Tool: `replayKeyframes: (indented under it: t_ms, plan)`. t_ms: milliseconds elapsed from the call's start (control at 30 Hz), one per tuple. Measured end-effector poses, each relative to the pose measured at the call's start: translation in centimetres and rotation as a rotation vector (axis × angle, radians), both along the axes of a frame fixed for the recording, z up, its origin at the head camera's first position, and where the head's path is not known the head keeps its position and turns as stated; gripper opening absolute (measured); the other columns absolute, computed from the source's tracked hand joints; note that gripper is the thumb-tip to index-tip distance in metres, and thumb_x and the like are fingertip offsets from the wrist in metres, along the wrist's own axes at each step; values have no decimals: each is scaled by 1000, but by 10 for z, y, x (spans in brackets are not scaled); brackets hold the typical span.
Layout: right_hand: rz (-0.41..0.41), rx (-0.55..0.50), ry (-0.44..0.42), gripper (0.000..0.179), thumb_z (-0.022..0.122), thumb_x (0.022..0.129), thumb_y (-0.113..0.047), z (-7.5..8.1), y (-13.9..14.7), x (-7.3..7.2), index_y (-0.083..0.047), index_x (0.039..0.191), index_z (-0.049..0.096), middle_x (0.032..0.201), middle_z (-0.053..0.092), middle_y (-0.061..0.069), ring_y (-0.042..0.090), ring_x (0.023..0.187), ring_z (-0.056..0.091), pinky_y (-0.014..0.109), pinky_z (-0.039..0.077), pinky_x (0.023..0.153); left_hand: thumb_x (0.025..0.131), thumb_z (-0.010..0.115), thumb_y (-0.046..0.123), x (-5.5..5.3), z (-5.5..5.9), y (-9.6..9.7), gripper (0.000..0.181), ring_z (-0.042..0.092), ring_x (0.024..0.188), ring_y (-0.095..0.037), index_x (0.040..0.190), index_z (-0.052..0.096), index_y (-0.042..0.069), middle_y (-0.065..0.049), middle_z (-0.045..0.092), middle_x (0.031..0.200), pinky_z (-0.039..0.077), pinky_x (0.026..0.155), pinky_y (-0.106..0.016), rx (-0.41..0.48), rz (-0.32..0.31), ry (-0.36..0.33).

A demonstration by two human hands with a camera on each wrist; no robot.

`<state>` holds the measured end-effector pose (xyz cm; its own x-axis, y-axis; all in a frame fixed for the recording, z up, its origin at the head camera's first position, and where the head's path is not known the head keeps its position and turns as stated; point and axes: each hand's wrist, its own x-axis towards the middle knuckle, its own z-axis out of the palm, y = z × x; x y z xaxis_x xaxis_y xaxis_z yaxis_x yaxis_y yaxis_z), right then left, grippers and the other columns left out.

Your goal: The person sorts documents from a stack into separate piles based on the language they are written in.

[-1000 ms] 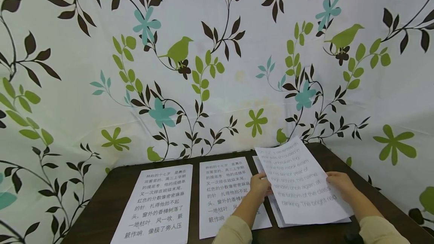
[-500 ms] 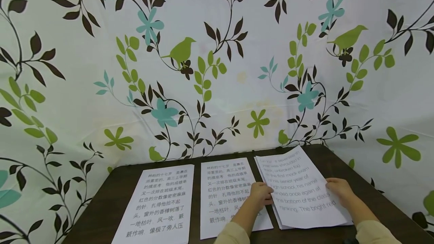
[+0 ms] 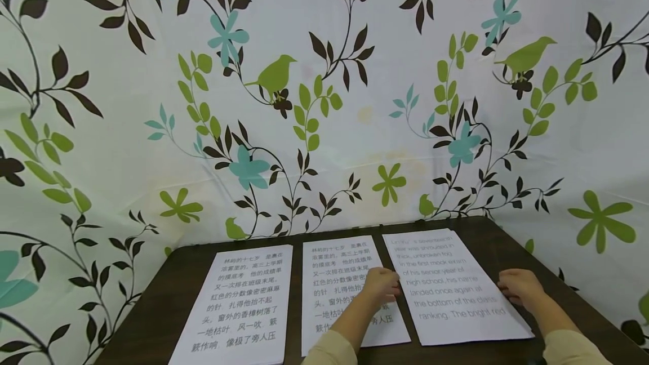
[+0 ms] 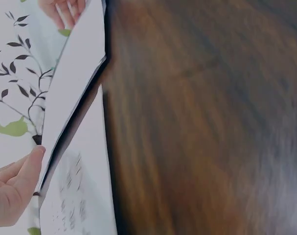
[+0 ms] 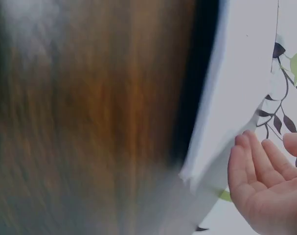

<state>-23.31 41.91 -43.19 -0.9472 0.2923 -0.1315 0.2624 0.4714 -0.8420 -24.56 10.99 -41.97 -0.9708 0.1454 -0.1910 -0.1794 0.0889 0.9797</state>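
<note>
The right-hand stack of white paper, printed with English text, lies flat on the dark table. At its left edge is my left hand, which overlaps the middle paper stack in the head view. In the left wrist view the left fingers are extended, their tips right at the stack's edge. My right hand is beside the opposite edge, its fingers loosely bent. The right wrist view shows the right fingers relaxed, with nothing gripped.
Another paper stack with Chinese text lies on the left of the dark wooden table. The middle stack carries Chinese text too. Behind the table hangs a white cloth printed with leaves, flowers and birds.
The top sheet with English text, earlier held up by both hands, has come down flat and lined up on the right stack. Both hands have let go and moved slightly outward.
</note>
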Motion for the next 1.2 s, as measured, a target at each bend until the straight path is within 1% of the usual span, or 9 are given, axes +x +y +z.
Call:
replayKeyframes:
  t_ms: [67, 167, 400, 600, 800, 867, 967, 1100, 1200]
  plan:
    - [-7, 6, 4, 45, 43, 83, -12, 5, 3, 2, 23, 111, 34, 82, 55, 23, 25, 70, 54, 31, 45, 54, 78, 55, 12, -2, 2, -5, 32, 59, 73, -27, 103, 51, -8, -13, 56, 79, 49, 62, -36, -15, 10, 4]
    - [-19, 64, 33, 45, 43, 84, -16, 2, 10, -5, 21, 109, 38, 80, 56, 18, 23, 68, 53, 30, 45, 53, 78, 56, 13, -5, 4, -14, 34, 59, 74, -28, 104, 51, -9, -13, 55, 80, 49, 62, -37, -31, 19, 17]
    - [67, 65, 46, 50, 44, 86, -23, 13, -2, -29, 17, 116, 37, 97, 52, 29, 33, 80, 55, 37, 46, 60, 79, 57, 18, -10, 13, -37, 38, 58, 74, -24, 106, 51, -8, -14, 56, 84, 49, 64, -35, -23, -13, 19]
    - [140, 57, 78, 56, 46, 86, -34, -5, -5, -67, 10, 119, 38, 106, 49, 27, 36, 88, 52, 32, 44, 53, 81, 55, 19, -12, 19, -54, 41, 58, 82, -31, 110, 49, -9, -18, 56, 91, 48, 69, -39, -24, -14, 25]
    - [141, 93, 137, 57, 46, 84, -45, -55, -3, -126, -1, 120, 43, 107, 52, 18, 31, 87, 54, 36, 45, 59, 82, 55, 20, -13, 22, -71, 42, 57, 85, -32, 111, 48, -9, -20, 56, 97, 47, 71, -41, -46, 11, 15]
    - [151, 119, 142, 57, 46, 83, -49, -62, -12, -136, -5, 119, 44, 106, 53, 16, 29, 86, 55, 36, 46, 60, 82, 55, 22, -14, 22, -77, 44, 58, 84, -30, 112, 47, -9, -20, 56, 97, 47, 71, -40, -64, 26, 14]
    - [178, 70, 108, 54, 49, 83, -44, -37, -41, -124, -3, 118, 46, 105, 54, 16, 29, 86, 55, 37, 45, 55, 81, 56, 23, -15, 24, -88, 47, 57, 85, -30, 114, 46, -9, -19, 55, 96, 47, 71, -39, -76, 47, 19]
    - [244, 2, 72, 50, 49, 85, -31, 30, -99, -71, 7, 119, 43, 104, 54, 22, 33, 88, 54, 41, 46, 59, 82, 55, 22, -16, 26, -105, 47, 55, 87, -32, 114, 45, -10, -19, 54, 97, 46, 72, -40, -81, 82, 27]
    - [287, -28, 88, 48, 47, 86, -24, 62, -131, -40, 13, 117, 40, 102, 53, 26, 35, 86, 54, 41, 46, 67, 82, 55, 22, -15, 26, -117, 47, 54, 90, -34, 115, 44, -10, -21, 53, 99, 45, 74, -41, -88, 116, 24]
